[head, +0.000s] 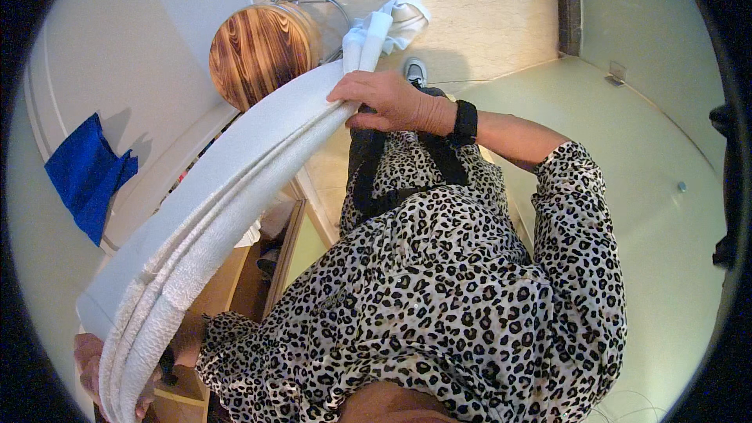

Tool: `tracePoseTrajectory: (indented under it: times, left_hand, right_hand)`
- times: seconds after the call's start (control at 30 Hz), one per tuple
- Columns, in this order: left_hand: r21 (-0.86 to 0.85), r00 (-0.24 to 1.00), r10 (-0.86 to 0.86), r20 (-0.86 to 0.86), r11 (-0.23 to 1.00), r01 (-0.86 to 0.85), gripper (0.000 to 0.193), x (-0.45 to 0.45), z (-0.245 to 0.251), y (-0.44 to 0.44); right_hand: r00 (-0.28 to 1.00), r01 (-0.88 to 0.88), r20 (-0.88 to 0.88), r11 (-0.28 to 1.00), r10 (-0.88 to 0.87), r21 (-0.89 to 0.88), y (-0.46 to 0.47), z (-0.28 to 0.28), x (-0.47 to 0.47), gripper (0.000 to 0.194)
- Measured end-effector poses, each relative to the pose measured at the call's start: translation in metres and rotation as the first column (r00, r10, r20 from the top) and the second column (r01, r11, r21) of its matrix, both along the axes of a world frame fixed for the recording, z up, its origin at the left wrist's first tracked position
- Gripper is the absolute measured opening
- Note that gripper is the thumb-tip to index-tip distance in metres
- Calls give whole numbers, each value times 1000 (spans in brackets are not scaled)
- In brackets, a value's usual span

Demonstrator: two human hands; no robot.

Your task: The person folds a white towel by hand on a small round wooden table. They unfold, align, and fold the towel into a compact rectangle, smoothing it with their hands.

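A long white towel [235,170], folded lengthwise in several layers, is stretched between my two hands. My right hand [390,103], with a black band on the wrist, grips one end between thumb and fingers. Past that hand, a short folded part of the towel sticks out. Around the far end, at the lower left, my left hand [91,364] is closed; the towel hides part of it. White cloth [408,20] shows beyond the right hand, over the floor; whether it joins the towel, I cannot tell.
A round stool with a wood-grain top [261,56] and metal legs stands beyond the towel. A blue cloth [91,179] is at the left by a pale panel. Wooden shelving [226,282] is at my left side. A pale green panel [587,129] with a metal fitting is at the right.
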State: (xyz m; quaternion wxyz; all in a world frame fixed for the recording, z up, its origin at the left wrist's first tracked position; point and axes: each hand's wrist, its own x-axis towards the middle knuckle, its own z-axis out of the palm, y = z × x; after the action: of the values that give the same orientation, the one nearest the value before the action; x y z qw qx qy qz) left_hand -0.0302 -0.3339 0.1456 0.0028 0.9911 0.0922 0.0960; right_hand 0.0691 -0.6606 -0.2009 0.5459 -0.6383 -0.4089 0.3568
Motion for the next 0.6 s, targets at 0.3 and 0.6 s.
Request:
tracePoseTrajectory:
  times: [0.3, 0.6]
  left_hand:
    - [66, 993, 98, 66, 993, -102, 26, -15, 11, 10]
    - [127, 959, 205, 194, 964, -232, 26, -19, 20, 20]
  right_hand:
    - [974, 164, 165, 986, -156, -34, 3, -5, -15, 21]
    - [982, -65, 186, 991, 43, 113, 10, 1, 16, 16]
